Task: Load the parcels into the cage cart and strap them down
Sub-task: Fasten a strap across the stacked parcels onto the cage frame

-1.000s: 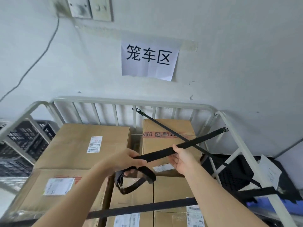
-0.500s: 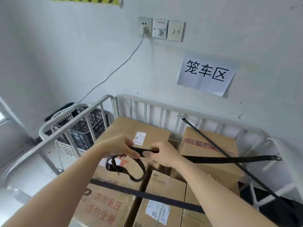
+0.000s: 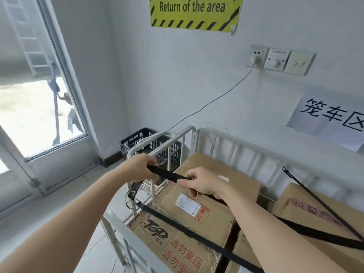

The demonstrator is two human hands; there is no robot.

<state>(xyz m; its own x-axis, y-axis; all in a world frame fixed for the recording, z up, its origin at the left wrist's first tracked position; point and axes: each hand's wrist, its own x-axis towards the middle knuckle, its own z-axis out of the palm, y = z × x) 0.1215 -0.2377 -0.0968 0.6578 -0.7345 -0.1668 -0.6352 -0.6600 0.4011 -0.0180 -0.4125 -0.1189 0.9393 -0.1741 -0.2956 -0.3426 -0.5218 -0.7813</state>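
Note:
Several brown cardboard parcels (image 3: 208,211) fill the white metal cage cart (image 3: 232,138). A black strap (image 3: 165,175) runs taut between my two hands above the cart's left rail. My left hand (image 3: 140,167) grips its end at the left rail, and the loose end with a metal buckle hangs below that hand. My right hand (image 3: 201,183) pinches the same strap over the left rear parcel. A second black strap (image 3: 197,236) lies across the front parcels, and a thin one (image 3: 315,198) crosses the right rear parcel diagonally.
A black plastic crate (image 3: 141,138) stands on the floor just left of the cart, by the wall. A glass door (image 3: 39,115) is at the far left. On the wall hang a yellow sign (image 3: 195,12), a socket with a cable (image 3: 256,58) and a paper notice (image 3: 331,115).
Both hands have carried the strap leftward from the cart's middle to its left rail. My view has swung left, bringing the door and the yellow sign into sight.

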